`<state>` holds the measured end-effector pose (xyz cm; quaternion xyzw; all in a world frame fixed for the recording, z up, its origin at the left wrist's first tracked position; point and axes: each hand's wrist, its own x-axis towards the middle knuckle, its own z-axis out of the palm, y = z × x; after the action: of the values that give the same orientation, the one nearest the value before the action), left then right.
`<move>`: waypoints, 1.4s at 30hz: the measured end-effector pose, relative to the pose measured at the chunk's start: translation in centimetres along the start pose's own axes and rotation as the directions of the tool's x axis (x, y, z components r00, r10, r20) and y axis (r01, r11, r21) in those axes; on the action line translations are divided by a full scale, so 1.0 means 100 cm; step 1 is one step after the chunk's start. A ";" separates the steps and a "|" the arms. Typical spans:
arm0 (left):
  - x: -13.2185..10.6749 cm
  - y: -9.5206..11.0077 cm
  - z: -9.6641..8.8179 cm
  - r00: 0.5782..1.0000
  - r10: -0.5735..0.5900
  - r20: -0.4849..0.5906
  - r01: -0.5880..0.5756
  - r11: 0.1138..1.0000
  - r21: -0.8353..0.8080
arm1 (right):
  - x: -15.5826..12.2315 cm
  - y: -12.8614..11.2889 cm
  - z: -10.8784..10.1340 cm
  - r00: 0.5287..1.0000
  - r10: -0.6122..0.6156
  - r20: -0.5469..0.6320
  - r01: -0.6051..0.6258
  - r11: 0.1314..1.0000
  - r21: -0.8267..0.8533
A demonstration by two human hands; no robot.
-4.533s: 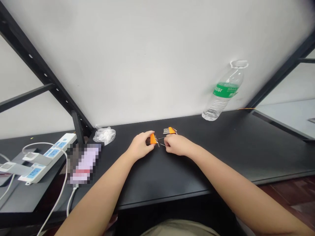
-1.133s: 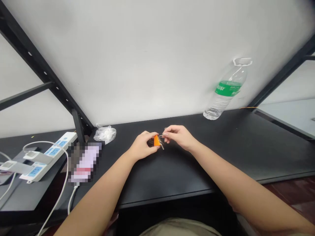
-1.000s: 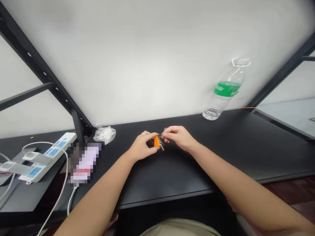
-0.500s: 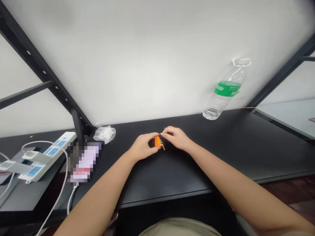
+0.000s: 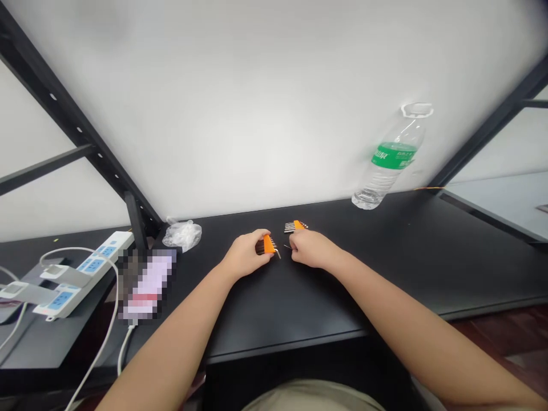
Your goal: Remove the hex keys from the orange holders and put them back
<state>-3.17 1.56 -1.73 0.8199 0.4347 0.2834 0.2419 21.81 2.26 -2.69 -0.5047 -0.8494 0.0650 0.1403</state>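
My left hand [image 5: 246,254] is closed on an orange hex-key holder [image 5: 268,244] with several metal keys sticking out of it, held just above the black desk [image 5: 299,297]. My right hand [image 5: 309,249] rests on the desk a little to the right, fingers curled toward a thin loose key [image 5: 287,246] lying beside them. Whether the fingers grip that key is hidden. A second orange holder with keys [image 5: 295,226] lies on the desk just behind my right hand.
A clear water bottle with a green label [image 5: 390,160] stands at the back right against the white wall. A crumpled plastic bag [image 5: 182,234] lies at the back left. A white power strip [image 5: 72,274] with cables and a blurred-out object [image 5: 145,282] sit to the left.
My right hand has come away from the holder in my left hand and dropped to the desk at the right. The second orange holder behind it shows again.
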 end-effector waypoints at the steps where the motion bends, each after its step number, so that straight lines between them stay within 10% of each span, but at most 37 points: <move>1: 0.000 0.000 0.000 1.000 -0.001 0.006 0.001 1.000 -0.002 | -0.001 -0.002 -0.002 1.000 -0.010 0.010 0.009 0.999 0.043; 7: 0.000 0.002 -0.001 1.000 0.016 0.025 -0.016 1.000 0.011 | 0.001 -0.007 -0.013 0.985 -0.134 -0.112 0.162 0.939 0.302; 24: 0.000 0.013 -0.003 0.988 0.138 0.068 -0.149 0.969 0.195 | -0.003 -0.014 -0.018 0.942 -0.275 -0.194 0.304 0.943 0.139; 35: 0.000 0.019 -0.004 0.976 0.183 0.115 -0.198 0.970 0.140 | 0.002 -0.019 -0.005 0.995 -0.055 -0.087 0.102 0.619 0.779; 42: -0.002 0.010 -0.006 0.990 0.105 0.100 -0.116 0.986 0.118 | 0.004 0.036 -0.019 0.960 0.199 -0.199 -0.149 0.959 0.241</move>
<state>-3.05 1.00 -0.73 0.8684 0.3935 0.2304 0.1946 25.19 4.27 -1.68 -0.5628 -0.7679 0.1156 0.2834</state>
